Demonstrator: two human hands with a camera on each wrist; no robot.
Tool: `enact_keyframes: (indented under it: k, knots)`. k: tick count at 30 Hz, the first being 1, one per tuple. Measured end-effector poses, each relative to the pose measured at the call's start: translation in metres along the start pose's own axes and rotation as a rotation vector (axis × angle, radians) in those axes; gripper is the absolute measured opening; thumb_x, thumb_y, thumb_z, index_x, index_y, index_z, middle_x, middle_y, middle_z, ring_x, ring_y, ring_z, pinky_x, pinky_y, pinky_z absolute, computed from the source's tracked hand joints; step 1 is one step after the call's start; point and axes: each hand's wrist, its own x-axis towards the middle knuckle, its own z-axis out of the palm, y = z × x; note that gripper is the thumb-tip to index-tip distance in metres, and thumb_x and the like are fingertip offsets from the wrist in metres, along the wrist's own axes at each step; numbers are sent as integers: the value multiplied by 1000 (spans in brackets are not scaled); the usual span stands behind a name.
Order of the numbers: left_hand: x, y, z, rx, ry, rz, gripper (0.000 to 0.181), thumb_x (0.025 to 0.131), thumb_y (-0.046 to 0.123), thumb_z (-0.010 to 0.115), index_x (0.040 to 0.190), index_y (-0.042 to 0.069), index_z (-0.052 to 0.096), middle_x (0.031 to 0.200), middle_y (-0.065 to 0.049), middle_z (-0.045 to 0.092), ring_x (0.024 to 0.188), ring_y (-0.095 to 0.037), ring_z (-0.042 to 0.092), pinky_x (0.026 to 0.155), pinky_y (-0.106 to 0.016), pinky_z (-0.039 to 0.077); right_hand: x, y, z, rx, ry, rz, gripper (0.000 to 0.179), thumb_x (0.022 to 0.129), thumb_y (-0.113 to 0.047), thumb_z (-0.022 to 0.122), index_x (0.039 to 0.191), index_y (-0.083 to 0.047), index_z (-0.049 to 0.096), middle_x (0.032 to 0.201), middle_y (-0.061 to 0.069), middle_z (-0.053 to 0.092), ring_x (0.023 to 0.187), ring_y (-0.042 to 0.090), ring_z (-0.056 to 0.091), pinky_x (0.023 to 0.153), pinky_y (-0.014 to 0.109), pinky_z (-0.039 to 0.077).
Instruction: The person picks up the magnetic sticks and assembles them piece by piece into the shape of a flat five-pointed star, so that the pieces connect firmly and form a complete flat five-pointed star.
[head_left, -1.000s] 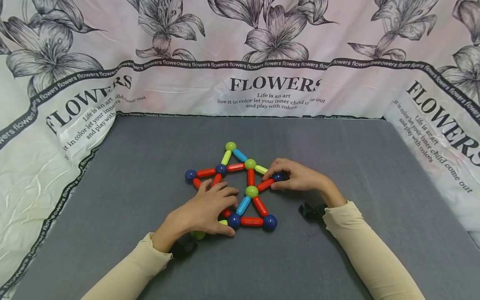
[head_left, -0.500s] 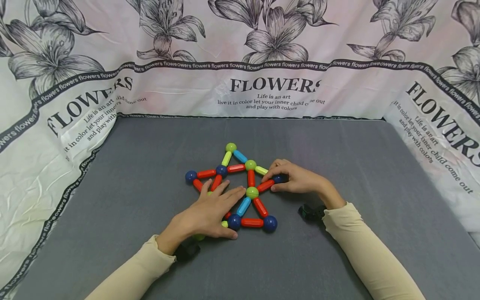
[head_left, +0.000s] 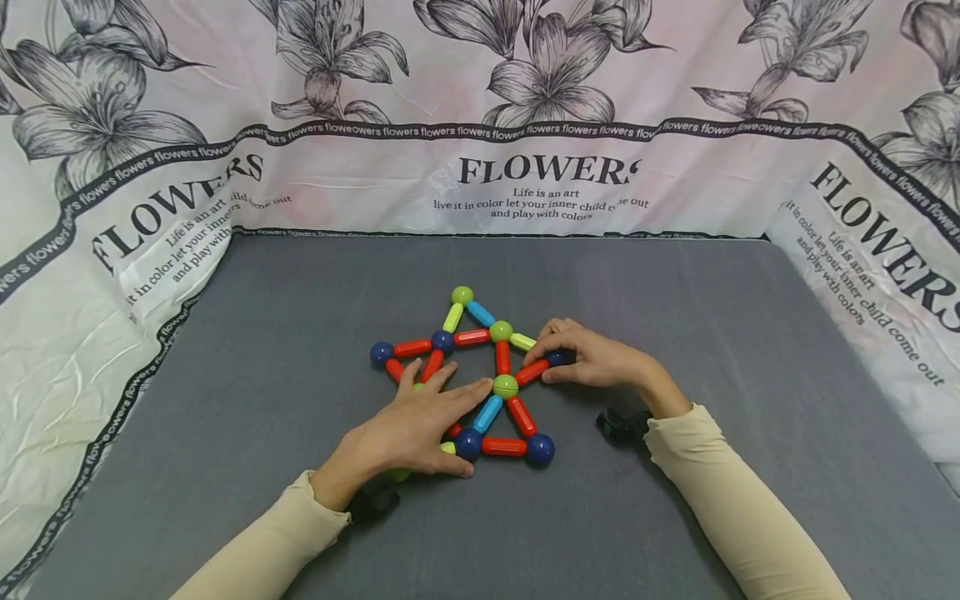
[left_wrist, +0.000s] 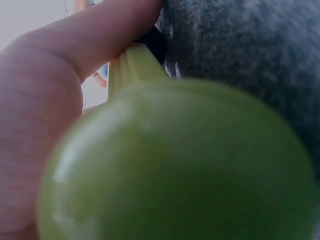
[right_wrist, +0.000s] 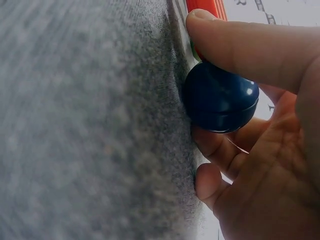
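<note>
A flat, star-like figure of magnetic rods and balls [head_left: 503, 358] lies on the grey cloth, with red, blue and yellow-green rods joined by navy and green balls. My left hand [head_left: 401, 429] lies spread over its left part, fingers extended, one fingertip at the central green ball [head_left: 506, 387]; the pieces beneath are hidden. In the left wrist view a green ball [left_wrist: 175, 165] and a yellow-green rod [left_wrist: 131, 67] sit close beside the thumb. On the figure's right point, my right hand [head_left: 592, 354] holds a navy ball [right_wrist: 220, 97] between thumb and curled fingers, its thumb touching a red rod [right_wrist: 212, 7].
Grey cloth [head_left: 675, 292] covers the surface around the figure. A white flower-print sheet [head_left: 360, 192] rises at the back and both sides. Dark wrist cameras sit under both wrists, the right one [head_left: 622, 425] near the cloth.
My left hand has shifted slightly right and flattened, its fingers stretching further toward the central green ball. The right hand keeps its hold, and the figure has barely moved.
</note>
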Motion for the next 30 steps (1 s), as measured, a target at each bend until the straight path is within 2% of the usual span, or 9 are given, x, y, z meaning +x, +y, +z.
enact_keyframes:
  k: [11, 19, 30]
  knots:
    - [0, -2, 0, -3, 4, 26, 100, 82, 53, 81, 162, 28, 26, 165, 12, 32, 158, -40, 16, 119, -70, -7, -1, -1, 1, -49, 33, -7, 27, 93, -11, 72, 116, -25, 75, 120, 2, 59, 112, 20, 42, 94, 40, 33]
    - [-2, -2, 1, -6, 13, 43, 98, 84, 52, 80, 162, 31, 26, 166, 13, 30, 157, -42, 16, 119, -70, -7, -1, 0, 0, -60, 16, 6, 28, 95, -11, 70, 117, -28, 74, 124, 3, 58, 115, 21, 41, 96, 41, 34]
    - [-2, 0, 0, 32, 13, 32, 94, 86, 54, 76, 162, 35, 25, 168, 10, 28, 156, -45, 18, 117, -73, -5, -1, -1, -1, -51, -3, 23, 28, 95, -11, 69, 117, -29, 73, 129, 3, 57, 118, 23, 41, 98, 43, 35]
